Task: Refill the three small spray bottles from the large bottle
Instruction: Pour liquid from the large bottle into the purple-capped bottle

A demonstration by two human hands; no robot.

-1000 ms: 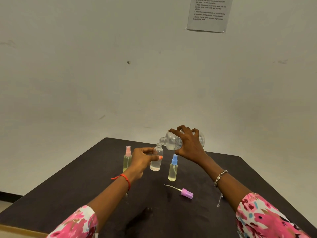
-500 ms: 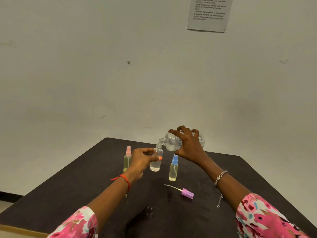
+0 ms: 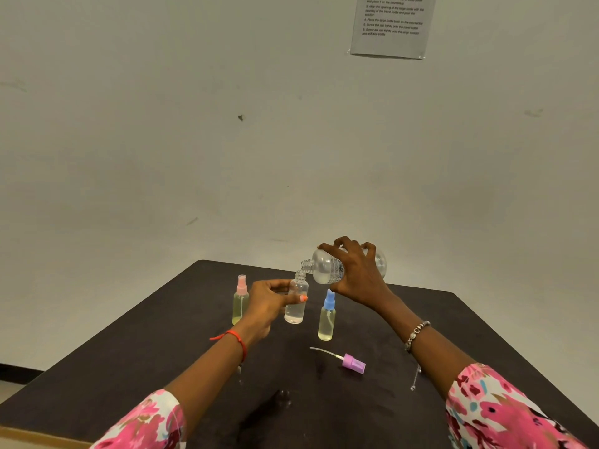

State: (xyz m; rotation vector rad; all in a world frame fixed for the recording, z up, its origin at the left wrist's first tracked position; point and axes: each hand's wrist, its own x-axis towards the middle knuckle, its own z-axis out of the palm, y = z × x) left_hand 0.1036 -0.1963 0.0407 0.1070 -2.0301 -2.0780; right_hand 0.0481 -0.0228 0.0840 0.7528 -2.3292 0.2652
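My right hand (image 3: 356,277) grips the large clear bottle (image 3: 327,265), tipped on its side with its open neck pointing left and down. Its mouth sits right over the open neck of a small clear uncapped bottle (image 3: 295,303), which my left hand (image 3: 269,303) holds upright above the table; clear liquid fills its lower part. A small bottle with a pink sprayer (image 3: 240,301) stands to the left, holding yellowish liquid. Another with a blue sprayer (image 3: 326,315) stands to the right, also yellowish. A loose purple sprayer cap with its dip tube (image 3: 351,362) lies on the table.
The dark table (image 3: 162,361) ends at a pale wall behind. A wet smear (image 3: 269,413) darkens the near middle of the table. A thin chain (image 3: 416,377) hangs from my right wrist near the bracelet. A printed sheet (image 3: 390,24) is taped to the wall.
Both hands and both bottles hold almost the same pose. The large bottle stays tipped over the small one.
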